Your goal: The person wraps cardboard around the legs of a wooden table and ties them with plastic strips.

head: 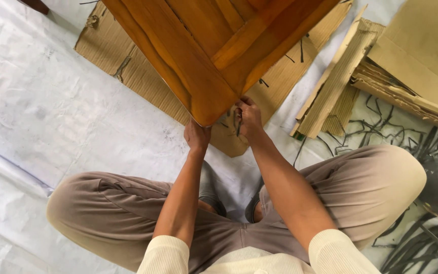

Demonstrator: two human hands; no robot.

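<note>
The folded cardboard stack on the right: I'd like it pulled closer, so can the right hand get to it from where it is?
Probably yes. The right hand is at the wooden panel corner, and the folded cardboard stack lies just to its right on the white sheet, with only thin dark strips between them.

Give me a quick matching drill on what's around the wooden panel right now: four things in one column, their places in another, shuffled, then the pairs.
Things:
1. left hand
2. right hand
3. wooden panel
4. folded cardboard

Places:
A. on the floor, right of the panel
B. under the panel's rounded corner
C. lying over flat cardboard sheet
D. at the panel's right edge, fingers on a dark strip

Pairs: 1-B, 2-D, 3-C, 4-A
</note>
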